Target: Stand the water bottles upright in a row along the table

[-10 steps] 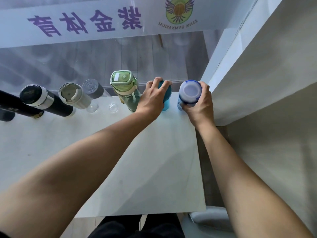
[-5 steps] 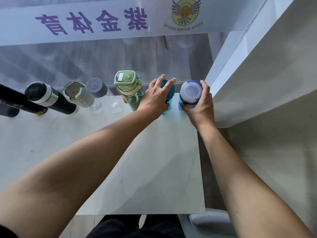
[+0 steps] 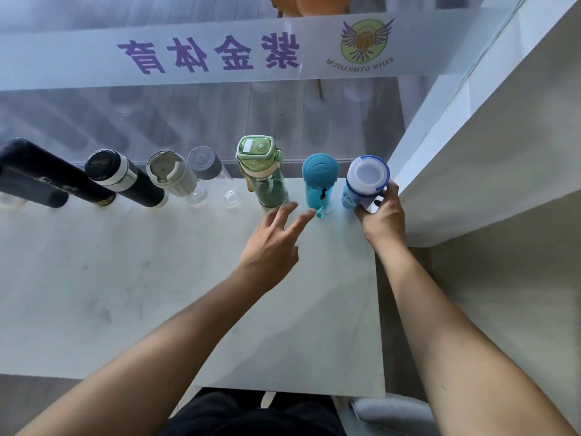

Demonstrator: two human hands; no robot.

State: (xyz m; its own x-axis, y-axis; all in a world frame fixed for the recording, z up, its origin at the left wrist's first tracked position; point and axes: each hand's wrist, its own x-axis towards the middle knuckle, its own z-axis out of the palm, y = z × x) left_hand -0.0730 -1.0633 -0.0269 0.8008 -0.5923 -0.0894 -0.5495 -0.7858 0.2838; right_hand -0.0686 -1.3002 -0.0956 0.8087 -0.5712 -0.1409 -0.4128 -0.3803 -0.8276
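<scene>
Several bottles stand upright in a row along the far edge of the white table [image 3: 157, 294]. From the right: a blue-and-white bottle [image 3: 364, 184], a teal bottle [image 3: 320, 180], a green bottle [image 3: 264, 171], a clear bottle with a grey cap [image 3: 206, 165], a beige-lidded bottle [image 3: 171, 174], a black-and-silver flask [image 3: 122, 177] and a black bottle [image 3: 41, 174] at the left edge. My right hand [image 3: 382, 215] grips the lower body of the blue-and-white bottle. My left hand [image 3: 273, 243] hovers open just in front of the teal bottle, touching nothing.
A glass pane with a frosted band of purple lettering [image 3: 207, 53] rises right behind the row. A white wall or cabinet [image 3: 487, 152] closes off the table's right side, close to the blue-and-white bottle. The table's right edge [image 3: 379, 309] drops off beside my right forearm.
My left hand has let go of the teal bottle and drawn back toward me, fingers spread. My right hand has slid from the cap down to the body of the blue-and-white bottle.
</scene>
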